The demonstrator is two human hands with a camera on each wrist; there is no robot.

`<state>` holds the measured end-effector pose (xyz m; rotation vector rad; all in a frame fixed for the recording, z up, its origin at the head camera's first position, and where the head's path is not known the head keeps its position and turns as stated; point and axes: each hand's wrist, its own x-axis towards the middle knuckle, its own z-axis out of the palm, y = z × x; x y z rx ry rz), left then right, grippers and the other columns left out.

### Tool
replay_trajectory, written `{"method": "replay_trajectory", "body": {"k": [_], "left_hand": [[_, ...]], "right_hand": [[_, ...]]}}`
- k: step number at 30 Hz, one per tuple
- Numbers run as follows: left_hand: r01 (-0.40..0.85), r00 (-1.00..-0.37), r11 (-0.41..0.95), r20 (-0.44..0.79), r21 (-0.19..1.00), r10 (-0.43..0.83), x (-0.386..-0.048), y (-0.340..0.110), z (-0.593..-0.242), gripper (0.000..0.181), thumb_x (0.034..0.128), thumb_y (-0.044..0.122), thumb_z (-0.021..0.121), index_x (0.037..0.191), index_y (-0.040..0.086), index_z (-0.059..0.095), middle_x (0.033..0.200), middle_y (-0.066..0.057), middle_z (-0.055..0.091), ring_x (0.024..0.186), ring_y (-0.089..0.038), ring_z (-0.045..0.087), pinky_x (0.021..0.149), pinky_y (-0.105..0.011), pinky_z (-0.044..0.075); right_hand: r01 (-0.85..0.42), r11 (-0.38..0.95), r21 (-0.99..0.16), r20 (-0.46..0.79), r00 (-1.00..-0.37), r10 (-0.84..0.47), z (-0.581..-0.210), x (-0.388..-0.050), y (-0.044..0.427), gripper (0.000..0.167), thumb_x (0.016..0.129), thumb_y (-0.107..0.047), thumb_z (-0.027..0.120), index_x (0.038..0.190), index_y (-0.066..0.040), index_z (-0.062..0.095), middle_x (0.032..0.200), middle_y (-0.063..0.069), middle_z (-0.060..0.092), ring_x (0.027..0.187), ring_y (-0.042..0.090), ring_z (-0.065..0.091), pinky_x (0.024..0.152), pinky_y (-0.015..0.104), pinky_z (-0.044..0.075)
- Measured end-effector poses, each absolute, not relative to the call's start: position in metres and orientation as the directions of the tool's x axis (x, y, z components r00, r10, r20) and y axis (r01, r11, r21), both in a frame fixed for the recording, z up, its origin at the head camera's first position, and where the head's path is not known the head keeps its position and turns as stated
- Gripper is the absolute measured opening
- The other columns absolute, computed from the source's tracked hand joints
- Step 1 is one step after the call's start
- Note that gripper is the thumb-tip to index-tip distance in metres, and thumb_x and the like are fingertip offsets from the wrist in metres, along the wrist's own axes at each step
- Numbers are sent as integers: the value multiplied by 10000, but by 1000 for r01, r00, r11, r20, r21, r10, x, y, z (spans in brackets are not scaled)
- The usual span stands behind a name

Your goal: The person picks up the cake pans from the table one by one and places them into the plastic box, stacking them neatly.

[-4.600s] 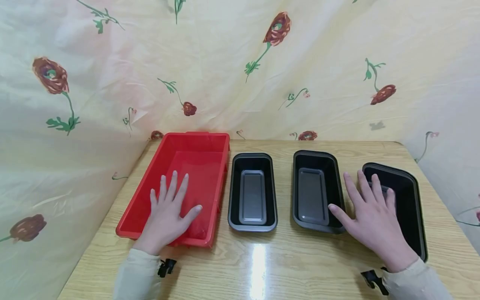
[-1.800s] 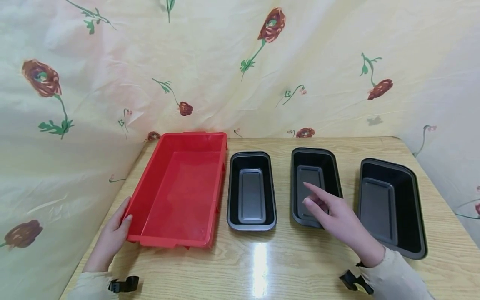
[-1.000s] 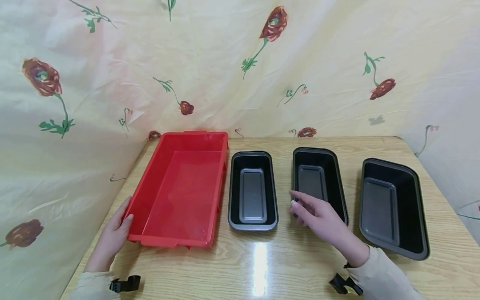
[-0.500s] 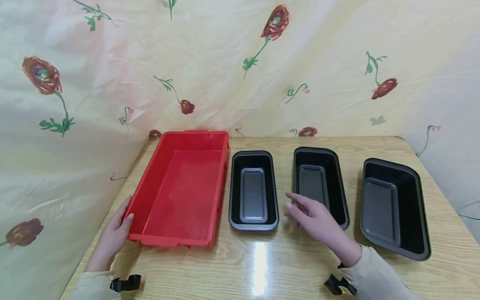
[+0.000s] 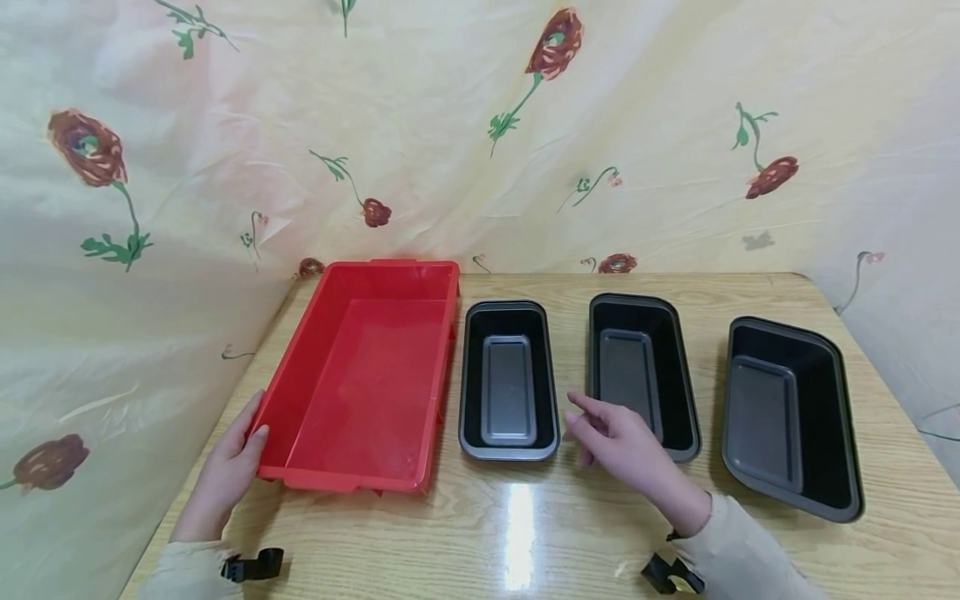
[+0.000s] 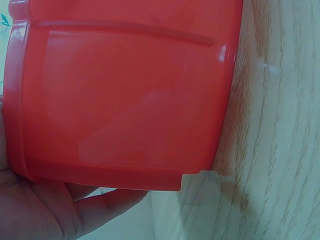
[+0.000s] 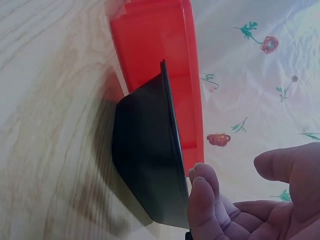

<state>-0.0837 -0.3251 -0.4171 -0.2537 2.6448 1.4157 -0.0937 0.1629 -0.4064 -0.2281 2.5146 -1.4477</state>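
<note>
My left hand [image 5: 225,469] grips the front left corner of the red tray [image 5: 367,383], thumb at the rim; in the left wrist view, the hand [image 6: 60,210] lies along the edge of the red wall [image 6: 120,100]. My right hand [image 5: 626,442], fingers loosely bent and holding nothing, hovers between the left black pan [image 5: 508,392] and the middle black pan [image 5: 630,375], covering part of the latter's front left edge. From the right wrist, the fingertips of this hand [image 7: 265,200] appear close to the rim of a black pan [image 7: 150,150]; contact cannot be told.
A third black pan [image 5: 765,425] stands at the right of the wooden table [image 5: 465,533], slightly turned. Behind the table and along its sides hangs flowered cloth [image 5: 450,125]. Bare wood shows in front of the pans.
My left hand has gone from over the red tray to its front left corner and grips it. My right hand has moved left from the right pans, its spread fingers now bent. The containers look unmoved.
</note>
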Motion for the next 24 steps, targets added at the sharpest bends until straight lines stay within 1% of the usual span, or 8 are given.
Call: {"method": "replay_trajectory", "body": {"k": [7,12,15,19,24], "left_hand": [[-215,-976,541,-201,813,-86,-84,-326,-418,610,1064,197,358,1576,165,28,1540,-284,200,1244,-443,398,805,-264,517],[-212,-977,537,-198,816,-84,-83,-326,-418,612,1064,194,360,1576,170,26,1546,-281,190,1251,-449,392,806,-242,505],[-219,-975,537,-203,815,-90,-84,-326,-418,611,1065,205,357,1575,178,22,1545,-282,193,1252,-453,391,828,-285,522],[-251,-967,526,-233,813,-101,-84,-325,-418,620,1064,244,360,1574,218,9,1551,-269,191,1269,-455,374,885,-398,523],[-271,-962,522,-252,809,-109,-84,-324,-416,623,1064,263,363,1573,241,5,1559,-259,185,1283,-453,363,919,-449,501]], "right_hand": [[-12,531,-847,-118,-971,-209,-412,-92,158,549,1009,-265,546,1405,98,434,843,81,714,542,169,596,516,287,482],[-13,552,-834,-119,-972,-202,-413,-90,154,557,1005,-259,551,1403,111,427,810,71,716,489,168,579,498,286,479],[-11,565,-825,-127,-971,-203,-415,-90,152,580,1003,-281,556,1408,111,418,779,50,705,480,165,574,496,287,475],[-2,566,-825,-139,-969,-206,-418,-89,149,588,1002,-272,561,1412,118,404,719,40,674,490,162,579,495,284,481],[10,543,-839,-150,-965,-214,-420,-87,145,579,1007,-224,550,1421,138,367,677,58,638,498,163,590,492,283,498]]}}
